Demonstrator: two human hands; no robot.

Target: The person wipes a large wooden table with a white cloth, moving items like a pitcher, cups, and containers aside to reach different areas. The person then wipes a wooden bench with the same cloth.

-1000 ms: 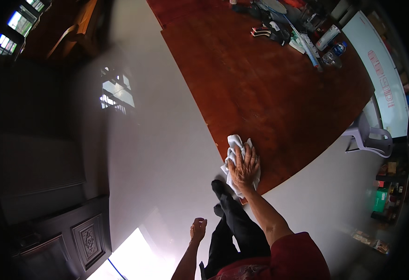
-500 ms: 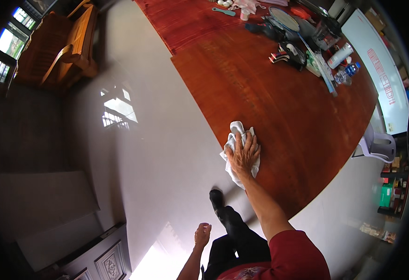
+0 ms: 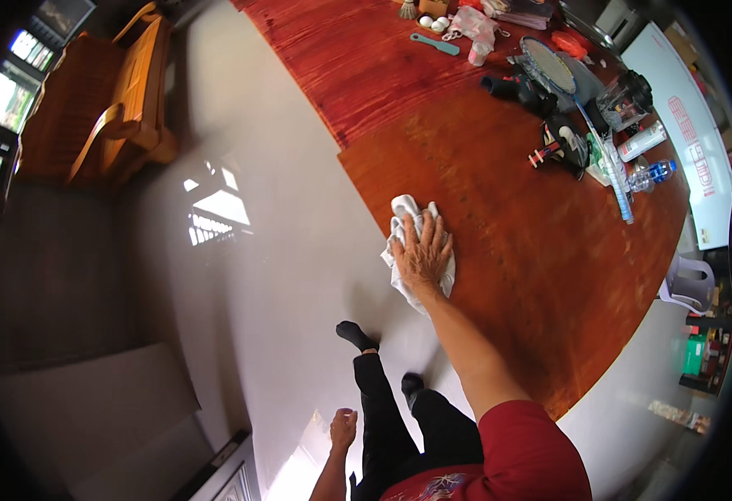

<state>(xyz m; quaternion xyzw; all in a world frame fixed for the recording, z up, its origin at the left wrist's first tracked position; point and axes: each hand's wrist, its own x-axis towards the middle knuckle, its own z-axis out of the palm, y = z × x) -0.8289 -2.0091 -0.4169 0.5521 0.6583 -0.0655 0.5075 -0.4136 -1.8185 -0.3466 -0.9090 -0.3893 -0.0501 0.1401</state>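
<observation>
Right hand [image 3: 421, 259], grip spread flat, presses a white cloth [image 3: 399, 219] at the left edge of a reddish-brown surface [image 3: 516, 284]; left hand [image 3: 343, 430] hangs low, its grip too small to judge.

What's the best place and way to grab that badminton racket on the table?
Probably by the badminton racket's handle, coming from the near side: it points toward you and reaches nearer than the clear plastic bottle beside it, while the strung head lies farther off.
</observation>
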